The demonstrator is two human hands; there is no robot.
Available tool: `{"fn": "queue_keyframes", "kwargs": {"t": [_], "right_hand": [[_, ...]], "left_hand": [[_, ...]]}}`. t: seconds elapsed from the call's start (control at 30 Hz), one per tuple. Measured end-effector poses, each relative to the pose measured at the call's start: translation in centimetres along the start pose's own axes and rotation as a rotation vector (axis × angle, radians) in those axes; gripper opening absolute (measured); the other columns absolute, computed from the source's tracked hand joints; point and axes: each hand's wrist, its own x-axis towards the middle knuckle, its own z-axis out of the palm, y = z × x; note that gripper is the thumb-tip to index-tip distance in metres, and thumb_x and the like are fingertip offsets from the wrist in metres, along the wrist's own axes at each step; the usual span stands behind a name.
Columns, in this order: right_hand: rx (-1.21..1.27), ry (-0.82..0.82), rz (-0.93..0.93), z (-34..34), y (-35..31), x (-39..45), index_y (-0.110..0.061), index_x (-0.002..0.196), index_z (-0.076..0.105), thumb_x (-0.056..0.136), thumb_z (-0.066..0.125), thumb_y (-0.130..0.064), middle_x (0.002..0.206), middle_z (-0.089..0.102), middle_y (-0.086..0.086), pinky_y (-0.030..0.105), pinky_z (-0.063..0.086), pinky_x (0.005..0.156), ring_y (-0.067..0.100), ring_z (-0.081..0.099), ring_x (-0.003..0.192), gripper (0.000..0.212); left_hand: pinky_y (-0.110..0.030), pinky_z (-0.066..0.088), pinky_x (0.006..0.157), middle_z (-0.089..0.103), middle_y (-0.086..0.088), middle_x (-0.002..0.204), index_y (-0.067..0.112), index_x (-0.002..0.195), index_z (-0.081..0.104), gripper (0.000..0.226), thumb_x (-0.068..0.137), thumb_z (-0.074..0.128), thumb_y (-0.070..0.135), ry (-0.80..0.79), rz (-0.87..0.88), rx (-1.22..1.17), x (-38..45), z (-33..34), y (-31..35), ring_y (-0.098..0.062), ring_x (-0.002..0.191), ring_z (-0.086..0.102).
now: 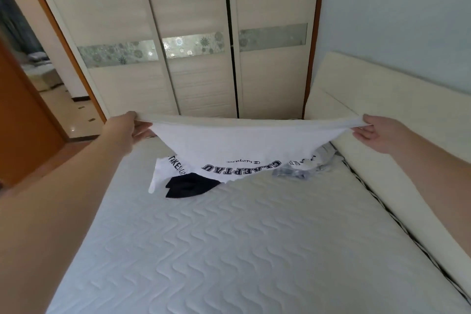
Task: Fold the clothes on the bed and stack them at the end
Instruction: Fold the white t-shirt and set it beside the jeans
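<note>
Wardrobe: pale sliding doors, floral mirrored band. Pale blue wall right. Orange door open left.

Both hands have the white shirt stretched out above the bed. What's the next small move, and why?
Probably lower the white shirt flat onto the bare mattress nearer you. The left hand and right hand hold its edge taut in the air while its printed end still lies over the dark garment, so it needs a flat spot before folding.

Left hand, right hand, white shirt stretched between
</note>
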Motion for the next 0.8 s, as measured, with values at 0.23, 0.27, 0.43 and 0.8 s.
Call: {"fn": "queue_keyframes", "kwargs": {"t": [0.23,0.27,0.43,0.8], "right_hand": [[-0.119,0.087,0.323,-7.9,17.5,-1.3,-0.011,0.087,0.052,0.100,0.052,-0.011,0.088,0.057,0.010,0.019,0.054,0.051,0.016,0.055,0.076,0.013],[-0.117,0.106,0.362,-9.3,20.3,-1.7,-0.011,0.087,0.052,0.100,0.052,-0.010,0.087,0.057,0.009,0.019,0.055,0.055,0.016,0.055,0.076,0.013],[-0.174,0.231,0.552,-17.2,32.8,-5.9,-0.009,0.087,0.050,0.101,0.047,0.000,0.086,0.055,0.011,0.024,0.054,0.042,0.021,0.054,0.075,0.016],[-0.539,0.401,0.792,-30.6,45.8,-17.0,-0.010,0.117,0.052,0.099,0.055,-0.007,0.059,0.064,0.005,0.022,0.050,0.042,0.008,0.058,0.036,0.018]], "left_hand": [[-0.040,0.053,0.087,0.068,-0.009,0.094,0.010,0.105,0.058,0.014,0.100,0.048,0.017,0.069,-0.342,0.174,-6.1,-9.7,-23.6,-0.019,0.086,0.067],[-0.037,0.052,0.085,0.067,-0.009,0.094,0.011,0.101,0.060,0.013,0.100,0.049,0.016,0.078,-0.394,0.172,-7.4,-11.0,-26.5,-0.018,0.086,0.066],[-0.024,0.048,0.067,0.061,-0.006,0.086,0.013,0.098,0.058,0.009,0.101,0.050,0.014,0.228,-0.597,0.173,-14.0,-16.2,-38.7,-0.014,0.074,0.058],[-0.035,0.044,0.089,0.067,-0.018,0.107,0.003,0.115,0.061,0.024,0.096,0.064,0.017,0.247,-0.785,0.483,-27.1,-29.1,-55.0,-0.027,0.100,0.061]]}}
